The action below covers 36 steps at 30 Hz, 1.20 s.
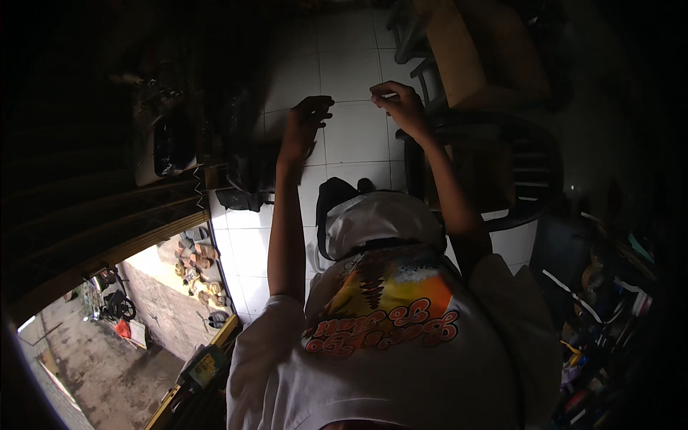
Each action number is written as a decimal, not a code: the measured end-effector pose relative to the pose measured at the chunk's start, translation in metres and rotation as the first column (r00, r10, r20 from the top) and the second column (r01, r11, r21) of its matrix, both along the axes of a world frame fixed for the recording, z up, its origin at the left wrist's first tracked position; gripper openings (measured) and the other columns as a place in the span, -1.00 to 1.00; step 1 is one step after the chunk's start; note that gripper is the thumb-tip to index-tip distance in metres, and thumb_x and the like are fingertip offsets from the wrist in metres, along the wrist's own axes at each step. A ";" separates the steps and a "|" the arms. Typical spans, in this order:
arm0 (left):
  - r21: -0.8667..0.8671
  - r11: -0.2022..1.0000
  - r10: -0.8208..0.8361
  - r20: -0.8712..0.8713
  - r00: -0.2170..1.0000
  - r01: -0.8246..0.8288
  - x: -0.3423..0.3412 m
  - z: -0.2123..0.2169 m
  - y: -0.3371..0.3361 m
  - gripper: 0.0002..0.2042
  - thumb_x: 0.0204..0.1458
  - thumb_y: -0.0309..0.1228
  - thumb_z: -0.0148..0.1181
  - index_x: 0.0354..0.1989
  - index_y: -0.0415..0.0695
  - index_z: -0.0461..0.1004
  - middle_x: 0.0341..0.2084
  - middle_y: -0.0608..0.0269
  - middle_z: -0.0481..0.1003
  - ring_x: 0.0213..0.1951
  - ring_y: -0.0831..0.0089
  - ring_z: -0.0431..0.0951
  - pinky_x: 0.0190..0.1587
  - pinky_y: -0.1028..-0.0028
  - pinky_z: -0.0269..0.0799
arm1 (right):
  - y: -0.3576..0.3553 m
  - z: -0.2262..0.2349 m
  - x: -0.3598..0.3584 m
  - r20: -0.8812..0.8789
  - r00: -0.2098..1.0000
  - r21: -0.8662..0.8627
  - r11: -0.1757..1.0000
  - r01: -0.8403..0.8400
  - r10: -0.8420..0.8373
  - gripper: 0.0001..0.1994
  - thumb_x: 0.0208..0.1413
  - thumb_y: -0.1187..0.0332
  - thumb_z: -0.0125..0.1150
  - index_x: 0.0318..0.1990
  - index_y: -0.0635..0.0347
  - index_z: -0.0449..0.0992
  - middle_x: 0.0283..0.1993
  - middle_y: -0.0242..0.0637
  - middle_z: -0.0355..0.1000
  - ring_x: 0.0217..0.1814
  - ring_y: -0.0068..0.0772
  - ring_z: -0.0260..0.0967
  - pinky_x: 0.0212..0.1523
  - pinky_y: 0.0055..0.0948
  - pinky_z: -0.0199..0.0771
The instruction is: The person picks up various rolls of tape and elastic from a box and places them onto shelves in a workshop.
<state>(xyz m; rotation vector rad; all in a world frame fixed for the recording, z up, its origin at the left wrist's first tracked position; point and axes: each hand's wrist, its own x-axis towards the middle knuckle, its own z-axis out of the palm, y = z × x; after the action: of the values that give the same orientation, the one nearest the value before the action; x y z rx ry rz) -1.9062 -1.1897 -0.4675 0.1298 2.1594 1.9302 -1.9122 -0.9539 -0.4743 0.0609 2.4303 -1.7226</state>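
Observation:
My left hand (311,120) is raised over the white tiled floor (351,132), with bent fingers somewhat apart and nothing visible in them. To its right, my right hand (401,107) hovers at about the same height. Its index finger and thumb curve toward the left hand with a gap between them, and no held thing shows. The hands are apart from each other, and neither touches anything that I can see. Deep shadow hides the finer detail of the left fingers. Below them are my light-coloured legwear (380,218) and printed white shirt (401,380).
A dark slatted chair (537,168) stands to the right, with a cardboard box (459,61) beyond it. Dark bags or bundles (244,199) lie left of my left arm. At lower left, a doorway opens onto footwear (197,265) and a motorbike (118,304). Clutter (580,351) fills the lower right.

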 end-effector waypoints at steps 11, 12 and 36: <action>0.107 0.993 -0.055 0.108 0.993 0.044 -0.258 -0.071 -0.053 -0.69 0.23 -0.31 0.02 0.02 -0.27 0.44 -0.12 0.13 0.55 -0.18 0.35 0.58 -0.14 0.37 0.48 | 0.022 -0.052 -0.187 0.149 0.968 0.037 0.979 0.199 -0.203 -0.70 0.06 0.24 0.27 -0.10 0.20 0.56 -0.21 -0.31 0.55 -0.26 -0.56 0.48 -0.35 -0.52 0.46; 0.094 0.993 -0.086 0.107 0.991 0.076 -0.285 -0.070 -0.046 -0.69 0.23 -0.31 0.01 0.01 -0.26 0.44 -0.12 0.14 0.55 -0.19 0.35 0.57 -0.14 0.37 0.48 | 0.031 -0.056 -0.200 0.160 0.962 0.014 0.975 0.222 -0.221 -0.71 0.06 0.25 0.27 -0.10 0.20 0.57 -0.22 -0.31 0.55 -0.26 -0.55 0.48 -0.35 -0.52 0.46; -0.068 0.458 -0.828 0.330 0.453 0.886 -0.556 -0.083 0.406 -0.70 0.22 -0.30 0.04 0.01 -0.24 0.45 -0.15 0.17 0.56 -0.19 0.39 0.58 -0.11 0.41 0.47 | 0.258 -0.080 -0.337 0.206 0.490 -0.100 0.480 0.871 -0.847 -0.72 0.08 0.36 0.22 -0.08 0.31 0.54 -0.19 -0.19 0.55 -0.20 -0.39 0.48 -0.15 -0.41 0.44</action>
<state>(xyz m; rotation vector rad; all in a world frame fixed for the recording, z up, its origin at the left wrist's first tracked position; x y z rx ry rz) -2.4622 -0.7840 -0.5507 0.7516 1.5796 0.9921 -2.2487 -0.6961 -0.5539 1.5980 2.2073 -2.1523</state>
